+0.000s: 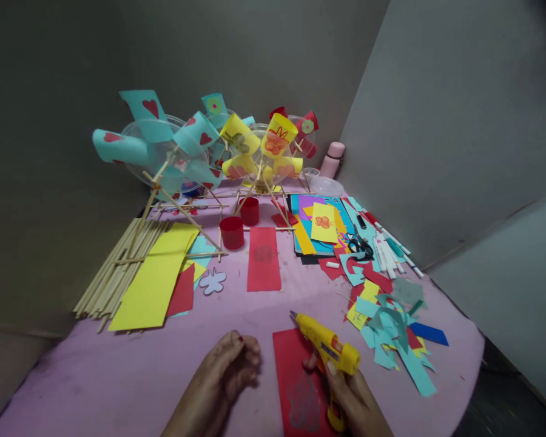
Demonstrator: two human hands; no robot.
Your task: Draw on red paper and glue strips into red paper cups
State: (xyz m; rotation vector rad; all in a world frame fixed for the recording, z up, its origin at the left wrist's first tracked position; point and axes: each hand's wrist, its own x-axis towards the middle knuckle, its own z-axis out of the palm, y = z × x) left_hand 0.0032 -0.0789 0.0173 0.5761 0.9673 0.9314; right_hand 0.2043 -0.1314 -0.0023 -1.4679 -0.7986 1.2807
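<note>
My right hand (352, 391) is wrapped round the handle of a yellow hot glue gun (327, 343). Its nozzle points away to the upper left, over the top edge of a red paper strip (284, 370). A grey drawn shape marks the lower part of that strip. To the left of the strip, my left hand (222, 376) hovers with loosely curled fingers, a gap between thumb and fingertips and nothing visible in it. Farther off lies another red paper strip (264, 276) with a faint drawing, near two red paper rolls (232, 233).
Paper-and-stick wheels (259, 145) stand at the back. Wooden sticks (100, 285) and yellow sheets (148, 288) lie left, beside a flower cutout (212, 281). On the right are scissors (361, 246), markers (386, 255) and paper scraps (391, 331); a pink bottle (332, 161) stands behind.
</note>
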